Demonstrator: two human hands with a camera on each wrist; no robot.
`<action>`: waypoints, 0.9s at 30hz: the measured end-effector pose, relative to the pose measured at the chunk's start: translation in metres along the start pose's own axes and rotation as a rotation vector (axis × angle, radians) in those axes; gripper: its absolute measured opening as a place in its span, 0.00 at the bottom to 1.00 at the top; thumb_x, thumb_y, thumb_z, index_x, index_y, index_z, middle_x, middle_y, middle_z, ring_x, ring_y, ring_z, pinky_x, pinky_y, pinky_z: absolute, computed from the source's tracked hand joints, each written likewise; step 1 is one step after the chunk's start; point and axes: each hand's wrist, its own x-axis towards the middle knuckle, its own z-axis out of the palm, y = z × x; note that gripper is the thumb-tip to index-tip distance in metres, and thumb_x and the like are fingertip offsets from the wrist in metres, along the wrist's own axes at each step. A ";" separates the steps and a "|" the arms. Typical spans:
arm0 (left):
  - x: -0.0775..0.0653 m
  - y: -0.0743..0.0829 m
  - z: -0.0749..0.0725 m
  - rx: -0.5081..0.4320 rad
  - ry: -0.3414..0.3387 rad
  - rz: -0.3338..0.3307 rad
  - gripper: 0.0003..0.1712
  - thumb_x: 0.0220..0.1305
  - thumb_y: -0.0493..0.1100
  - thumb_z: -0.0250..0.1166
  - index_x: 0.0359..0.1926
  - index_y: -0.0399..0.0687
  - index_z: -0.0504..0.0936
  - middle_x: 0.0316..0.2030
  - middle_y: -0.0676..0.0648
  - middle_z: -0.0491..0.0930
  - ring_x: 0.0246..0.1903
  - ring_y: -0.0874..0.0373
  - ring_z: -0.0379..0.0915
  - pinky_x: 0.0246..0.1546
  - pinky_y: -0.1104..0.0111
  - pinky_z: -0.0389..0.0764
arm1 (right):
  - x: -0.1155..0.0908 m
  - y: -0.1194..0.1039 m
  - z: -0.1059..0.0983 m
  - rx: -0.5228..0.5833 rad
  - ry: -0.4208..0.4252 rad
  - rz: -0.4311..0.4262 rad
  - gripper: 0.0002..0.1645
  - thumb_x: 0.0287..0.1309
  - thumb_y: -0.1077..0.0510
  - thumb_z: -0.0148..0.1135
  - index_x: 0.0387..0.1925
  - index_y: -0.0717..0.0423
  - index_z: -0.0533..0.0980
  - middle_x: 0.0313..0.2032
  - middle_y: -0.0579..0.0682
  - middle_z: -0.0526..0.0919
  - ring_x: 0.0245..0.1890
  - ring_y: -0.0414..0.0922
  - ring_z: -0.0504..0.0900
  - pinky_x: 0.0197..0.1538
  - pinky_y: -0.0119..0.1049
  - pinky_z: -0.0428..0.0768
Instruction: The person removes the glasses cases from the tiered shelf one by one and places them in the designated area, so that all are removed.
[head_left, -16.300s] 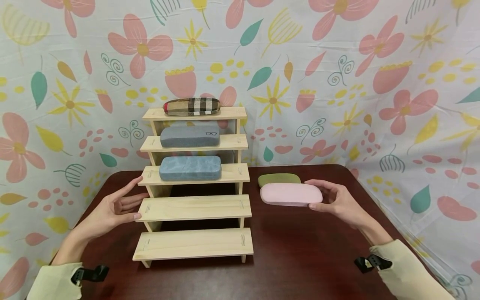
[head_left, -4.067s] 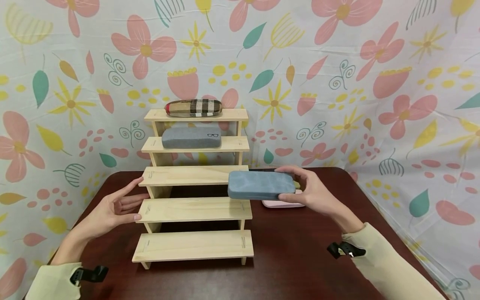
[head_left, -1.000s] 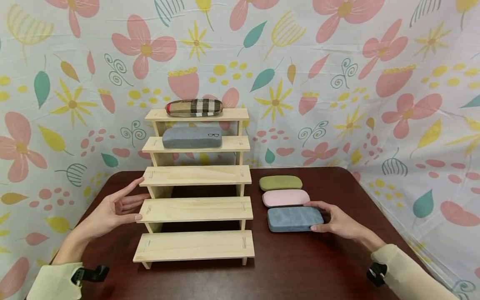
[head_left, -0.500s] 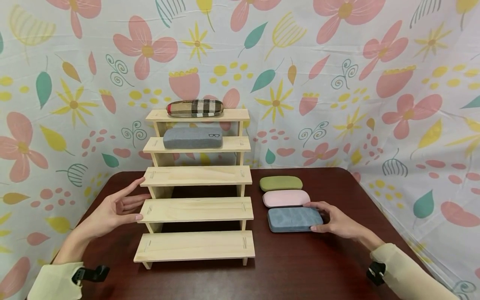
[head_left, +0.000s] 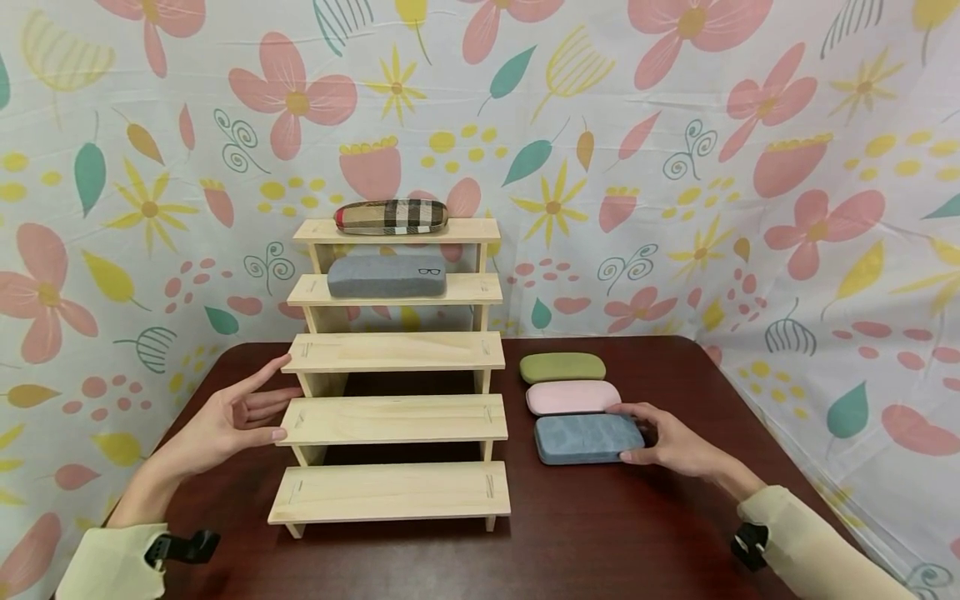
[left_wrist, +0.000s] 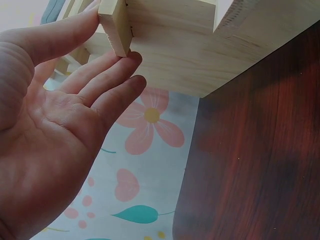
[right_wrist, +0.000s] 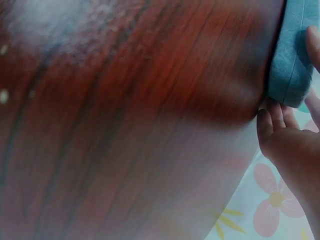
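1. We see the right hand [head_left: 671,443] pinching the right end of the blue glasses case [head_left: 583,439].
2. That case seems to rest on the dark table [head_left: 600,537], though the right wrist view cuts it off.
3. Behind it we find the pink case [head_left: 572,397], then the green case [head_left: 562,367].
4. The left hand [head_left: 210,427], thumb and forefinger wide apart, touches the wooden tiered rack [head_left: 393,493].

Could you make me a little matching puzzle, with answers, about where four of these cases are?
Things:
1. Plaid case
2. Grey case
3. Green case
4. Blue case

Places:
A. On the second shelf from the top
B. Held at one end by the right hand
C. On the table, just beyond the pink case
D. On the top shelf

Pairs: 1-D, 2-A, 3-C, 4-B.
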 end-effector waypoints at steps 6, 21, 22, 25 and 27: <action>0.000 0.000 -0.001 -0.011 -0.004 0.009 0.58 0.66 0.21 0.67 0.86 0.46 0.45 0.69 0.29 0.71 0.65 0.59 0.76 0.48 0.58 0.87 | 0.001 0.000 0.000 0.007 0.004 -0.012 0.40 0.60 0.64 0.78 0.70 0.67 0.70 0.63 0.63 0.74 0.50 0.51 0.76 0.49 0.34 0.77; 0.000 0.000 -0.001 0.004 0.003 -0.001 0.57 0.66 0.21 0.67 0.86 0.47 0.45 0.69 0.35 0.74 0.65 0.60 0.75 0.48 0.59 0.87 | 0.001 0.002 -0.001 -0.018 0.017 0.014 0.41 0.60 0.62 0.79 0.71 0.64 0.71 0.63 0.61 0.75 0.52 0.52 0.76 0.51 0.33 0.77; 0.000 0.000 -0.001 0.000 0.004 -0.001 0.57 0.66 0.21 0.67 0.86 0.47 0.45 0.69 0.36 0.74 0.65 0.60 0.76 0.48 0.59 0.87 | 0.001 0.002 -0.001 -0.021 0.018 0.016 0.41 0.60 0.62 0.79 0.71 0.64 0.71 0.63 0.61 0.75 0.52 0.52 0.76 0.51 0.33 0.77; 0.000 0.000 0.000 -0.009 0.005 -0.003 0.57 0.66 0.21 0.67 0.86 0.47 0.45 0.68 0.38 0.75 0.65 0.59 0.76 0.47 0.58 0.88 | 0.001 0.000 0.000 -0.021 0.020 0.023 0.41 0.59 0.62 0.79 0.71 0.64 0.71 0.63 0.61 0.75 0.51 0.52 0.76 0.51 0.33 0.77; 0.000 0.000 0.000 -0.010 0.005 -0.006 0.57 0.66 0.21 0.67 0.86 0.47 0.45 0.68 0.38 0.75 0.64 0.59 0.76 0.47 0.58 0.88 | 0.000 0.000 0.000 -0.015 0.017 0.028 0.41 0.59 0.62 0.79 0.71 0.65 0.71 0.62 0.62 0.75 0.51 0.52 0.76 0.51 0.33 0.77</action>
